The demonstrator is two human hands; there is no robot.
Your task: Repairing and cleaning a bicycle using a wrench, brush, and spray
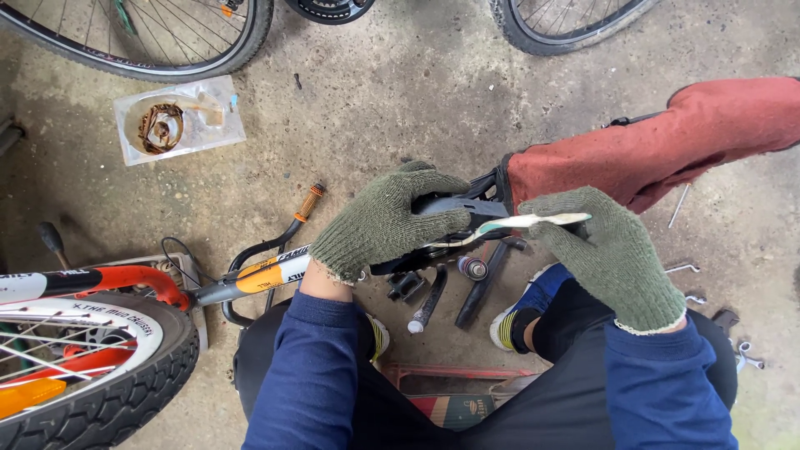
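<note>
Seen from the head camera, looking down over blue sleeves and dark trousers to a stained concrete floor (433, 83). Left hand (387, 221) in a green knit glove, fingers curled over and pressed onto the black underside of a bicycle saddle (467, 212), gripping it from above. Right hand (612, 250), gloved the same, fingers closed together around the handle end of a pale flat tool (521, 223), its tip lying against the saddle's underside just beside the left fingertips. Saddle held above the knees at mid-frame, its red cover (658, 142) stretching away to the upper right. Below the saddle, on the floor between the feet, several dark hand tools (479, 287) with black grips, close together. Right of the right hand, small metal keys and a wrench (746, 357) scattered on the concrete. At lower left, a small bicycle lying down: white and orange frame (258, 275), knobbly black tyre (117, 392), a handlebar with an orange grip (310, 200). Upper left, a clear plastic bag (179, 119) holding a rusty coiled part, flat on the floor. Along the top edge, two more bicycle wheels (167, 42), only partly in view.
</note>
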